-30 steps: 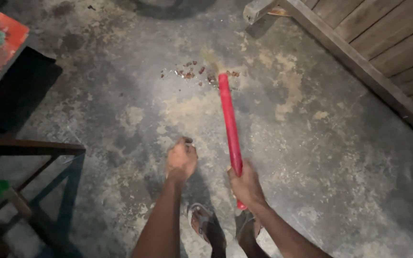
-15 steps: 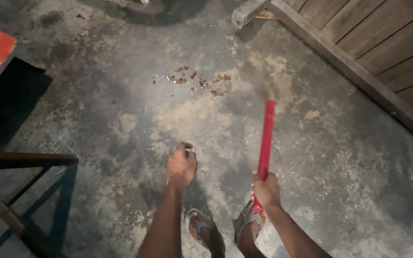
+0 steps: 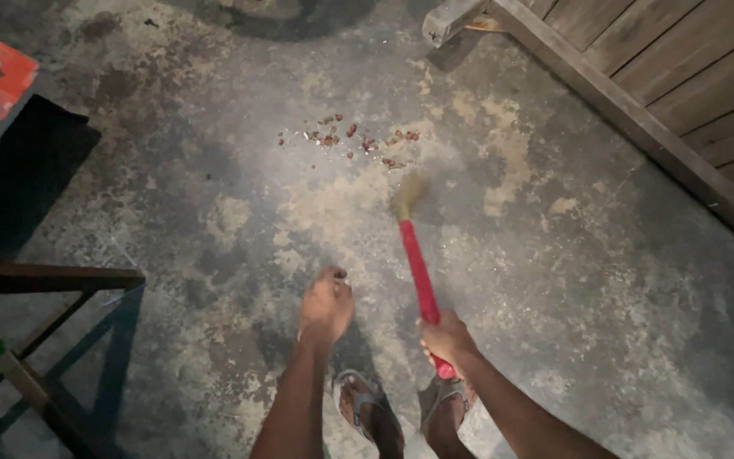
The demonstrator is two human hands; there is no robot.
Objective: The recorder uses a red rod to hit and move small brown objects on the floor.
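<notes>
My right hand [image 3: 445, 338] has its fingers wrapped tight around the red broom [image 3: 418, 272], whose straw tip rests on the concrete floor [image 3: 596, 280] just short of the reddish scraps [image 3: 354, 138]. My left hand [image 3: 326, 304] hangs beside it, fingers curled into a loose fist, holding nothing I can make out.

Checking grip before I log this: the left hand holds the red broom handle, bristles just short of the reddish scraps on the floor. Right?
Not quite. The head view shows the right hand holding the red broom handle; the left hand is fisted and empty. The bristles are short of the scraps.
</notes>
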